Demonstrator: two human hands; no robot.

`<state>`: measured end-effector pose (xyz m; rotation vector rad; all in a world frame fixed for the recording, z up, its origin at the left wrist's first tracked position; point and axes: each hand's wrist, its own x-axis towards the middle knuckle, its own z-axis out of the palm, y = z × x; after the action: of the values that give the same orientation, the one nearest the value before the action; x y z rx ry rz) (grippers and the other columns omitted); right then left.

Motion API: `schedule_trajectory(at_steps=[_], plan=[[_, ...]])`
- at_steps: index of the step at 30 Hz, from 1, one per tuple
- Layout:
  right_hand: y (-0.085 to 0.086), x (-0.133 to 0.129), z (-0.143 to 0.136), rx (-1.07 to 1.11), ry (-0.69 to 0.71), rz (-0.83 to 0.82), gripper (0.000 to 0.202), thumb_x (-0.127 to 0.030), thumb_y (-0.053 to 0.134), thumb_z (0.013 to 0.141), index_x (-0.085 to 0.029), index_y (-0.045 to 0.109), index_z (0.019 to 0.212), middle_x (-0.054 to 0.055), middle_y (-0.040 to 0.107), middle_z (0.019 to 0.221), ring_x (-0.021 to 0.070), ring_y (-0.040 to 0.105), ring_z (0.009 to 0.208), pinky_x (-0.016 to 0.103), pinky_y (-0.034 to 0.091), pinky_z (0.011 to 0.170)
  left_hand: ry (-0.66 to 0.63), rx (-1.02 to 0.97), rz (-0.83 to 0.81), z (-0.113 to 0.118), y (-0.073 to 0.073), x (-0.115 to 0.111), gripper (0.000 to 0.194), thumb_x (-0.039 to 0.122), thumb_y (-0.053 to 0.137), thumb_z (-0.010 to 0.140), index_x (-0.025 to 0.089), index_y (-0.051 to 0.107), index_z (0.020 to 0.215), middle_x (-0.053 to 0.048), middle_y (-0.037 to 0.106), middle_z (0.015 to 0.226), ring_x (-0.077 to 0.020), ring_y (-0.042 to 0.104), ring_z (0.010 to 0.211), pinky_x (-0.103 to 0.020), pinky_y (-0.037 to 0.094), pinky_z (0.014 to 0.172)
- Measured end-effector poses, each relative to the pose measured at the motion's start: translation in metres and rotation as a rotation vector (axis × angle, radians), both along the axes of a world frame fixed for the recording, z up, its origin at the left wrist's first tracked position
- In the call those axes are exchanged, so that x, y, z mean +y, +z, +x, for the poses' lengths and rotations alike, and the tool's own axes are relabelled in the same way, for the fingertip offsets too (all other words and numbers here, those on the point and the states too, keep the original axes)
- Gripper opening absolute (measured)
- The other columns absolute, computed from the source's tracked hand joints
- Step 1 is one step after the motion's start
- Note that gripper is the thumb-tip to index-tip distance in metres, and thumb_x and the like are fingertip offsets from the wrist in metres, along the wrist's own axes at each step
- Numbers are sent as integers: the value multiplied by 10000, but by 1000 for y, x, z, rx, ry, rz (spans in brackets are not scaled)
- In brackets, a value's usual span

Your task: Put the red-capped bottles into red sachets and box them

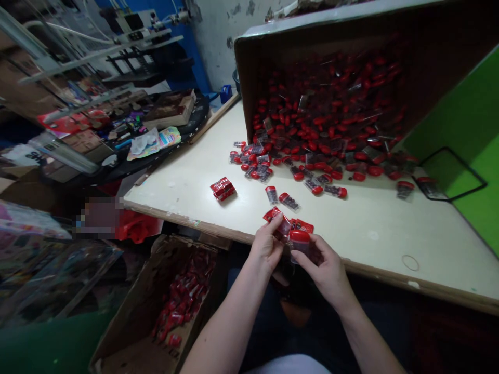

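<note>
A red-capped container [300, 240] is gripped between the thumb and fingers of the right hand [326, 267] at the table [187, 193]'s front edge, while the left hand [268, 243] pinches a red-topped clear wrapper [272, 213] right beside it. Just beyond lie two clear containers [289, 201] with dark contents and, toward the left edge, a red bundle [223, 189], its printing too small to read. Along the back edge a large carton [335, 18] on its side spills many red-capped containers, and below the front edge an open cardboard box [127, 306] holds red pieces
</note>
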<state>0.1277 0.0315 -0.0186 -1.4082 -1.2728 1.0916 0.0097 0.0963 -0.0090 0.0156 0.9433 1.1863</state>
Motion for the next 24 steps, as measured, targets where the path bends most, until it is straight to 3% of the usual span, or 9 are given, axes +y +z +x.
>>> schedule_trajectory(at_steps=[6,16,24], plan=[[1,2,3,-96,-54,49,362,-384,654,744,-255,598,1078,37,701,938,237,661,819,375,530,776,-29,-33,-13,2,1,-5,257,244,799,593,136,613,734,-19,628,699,-103,571,593,-244,476,608],[-1,5,2,-57,-69,34,320,-382,640,770,-255,588,1059,35,700,969,226,664,839,355,523,780,-16,-59,-88,-1,11,-5,183,172,768,628,138,608,710,-19,618,673,-100,560,579,-223,459,553],[-1,1,0,-177,-49,17,312,-381,635,779,-262,588,1063,25,696,947,220,659,798,342,518,747,-51,33,75,4,6,-10,222,228,780,610,122,626,729,-19,646,693,-106,586,621,-241,465,650]])
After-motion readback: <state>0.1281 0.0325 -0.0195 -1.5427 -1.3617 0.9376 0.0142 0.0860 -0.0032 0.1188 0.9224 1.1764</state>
